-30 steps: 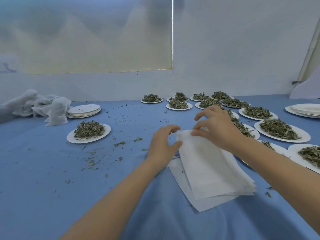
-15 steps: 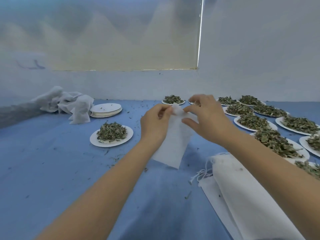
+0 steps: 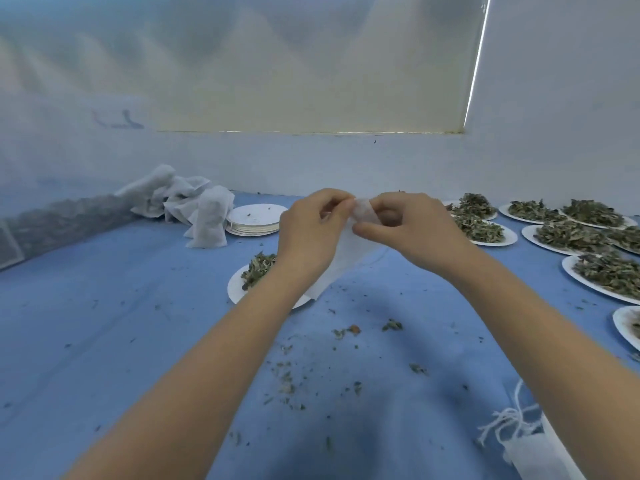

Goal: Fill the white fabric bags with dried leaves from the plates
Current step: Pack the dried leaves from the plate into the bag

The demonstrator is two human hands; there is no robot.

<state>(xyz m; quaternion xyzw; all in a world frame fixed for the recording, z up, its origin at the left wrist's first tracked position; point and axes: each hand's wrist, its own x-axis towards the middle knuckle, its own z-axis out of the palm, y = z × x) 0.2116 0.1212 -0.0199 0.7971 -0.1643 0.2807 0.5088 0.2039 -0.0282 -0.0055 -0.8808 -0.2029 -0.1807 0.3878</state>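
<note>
I see my left hand (image 3: 313,233) and right hand (image 3: 412,230) raised together above the blue bench (image 3: 104,334), both pinching the top edge of one white fabric bag (image 3: 341,261). The fingers of each hand are curled onto the bag's mouth, thumbs pressing the cloth from the near side; whether the mouth is parted yet I cannot tell. The bag hangs down from the grip, its lower corner dropping in front of the nearest plate of dried leaves (image 3: 258,271), which my left wrist partly hides. Beyond that plate stands a stack of empty plates (image 3: 254,220), and just beside the stack lies a heap of filled bags (image 3: 187,202). More plates of leaves (image 3: 568,237) sit well apart from that nearest plate, on my right-hand side. Leaf crumbs (image 3: 287,375) are strewn on the bench nearer me than the plate, and spare flat bags with drawstrings (image 3: 530,452) lie by my right forearm.
</note>
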